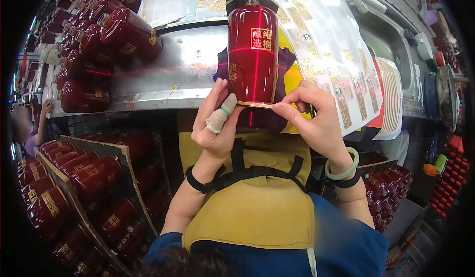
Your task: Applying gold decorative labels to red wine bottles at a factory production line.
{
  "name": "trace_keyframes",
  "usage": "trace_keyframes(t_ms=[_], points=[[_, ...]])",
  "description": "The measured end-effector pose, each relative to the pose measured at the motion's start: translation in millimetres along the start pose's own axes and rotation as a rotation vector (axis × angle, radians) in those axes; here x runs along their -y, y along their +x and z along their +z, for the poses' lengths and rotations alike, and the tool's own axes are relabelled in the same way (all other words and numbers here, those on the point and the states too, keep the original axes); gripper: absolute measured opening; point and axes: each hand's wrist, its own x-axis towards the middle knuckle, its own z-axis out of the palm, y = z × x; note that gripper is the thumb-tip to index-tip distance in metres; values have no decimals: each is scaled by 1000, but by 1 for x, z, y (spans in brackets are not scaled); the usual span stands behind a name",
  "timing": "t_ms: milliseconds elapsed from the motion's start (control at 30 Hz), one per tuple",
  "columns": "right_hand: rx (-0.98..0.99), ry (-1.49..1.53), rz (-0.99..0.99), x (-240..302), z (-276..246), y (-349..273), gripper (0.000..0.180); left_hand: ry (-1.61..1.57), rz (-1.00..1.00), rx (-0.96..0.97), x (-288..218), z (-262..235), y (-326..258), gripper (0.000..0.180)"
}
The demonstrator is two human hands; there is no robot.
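Observation:
A dark red glazed bottle (242, 69) with a square gold label lies before me, its neck pointing away into a dark angled holder (267, 0). Red laser lines cross its body. Along its near base edge runs a thin gold strip (255, 105). My left hand (215, 121), with a fabric cover and green band on one finger, is closed at the strip's left end, against the bottle's lower left side. At the other end, my right hand (312, 113) pinches the strip between thumb and forefinger. Dark cloth (222, 59) and yellow material (293, 74) lie under the bottle.
Several red bottles (129, 32) lie stacked at the left of the metal worktop (183, 79). Sheets of gold stickers (331, 54) spread to the right. Bottle racks with wooden dividers (101, 148) stand below left; more bottles (388, 190) are below right. A person's hand (45, 108) shows far left.

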Motion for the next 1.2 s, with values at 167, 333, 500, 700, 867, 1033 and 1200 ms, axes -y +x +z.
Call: trace_keyframes(t_ms=[167, 333, 500, 700, 867, 1033, 1200], points=[[9, 56, -28, 16, 1, 4, 18, 88, 189, 70, 8, -6, 7, 41], [23, 74, -67, 22, -2, 1, 17, 99, 188, 84, 4, -8, 6, 41], [-7, 16, -15, 14, -6, -2, 18, 86, 141, 71, 7, -8, 3, 47], [-24, -42, 14, -7, -6, -3, 20, 154, 243, 71, 6, -5, 3, 44], [-41, -66, 18, -12, -3, -1, 22, 209, 315, 95, 4, -5, 5, 38], [-39, -63, 25, -21, 1, 0, 22, 255, 419, 147, -11, 1, 15, 40], [-56, -33, 16, -14, 5, 0, 21, 167, 383, 116, 5, 0, 11, 28]])
